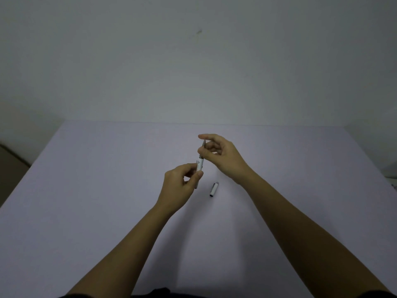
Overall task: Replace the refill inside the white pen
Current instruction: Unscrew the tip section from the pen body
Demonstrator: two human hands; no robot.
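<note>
The white pen [199, 166] is held in the air above the middle of the surface [86, 190], tilted a little from upright, with its metal tip end toward 12 o'clock. The left hand [181, 186] is closed around the lower barrel; this is judged to be an anchoring hold, so that the barrel is kept from turning. The right hand [219, 154] is pinched on the upper section near the tip, thumb and forefinger around it and the other fingers spread clear. Such a split hold is judged to suit unscrewing the tip section from the barrel to reach the refill; no refill is visible.

The cap [214, 189] is lying on the surface at 5 o'clock from the pen, just below the right wrist and apart from both hands. It is judged to have been set within reach but out of the working zone.

Open room is noted on all sides. The far edge of the surface lies at 12 o'clock, well apart from the hands; the side edges are also well apart. No spare refill can be seen anywhere on the surface.
</note>
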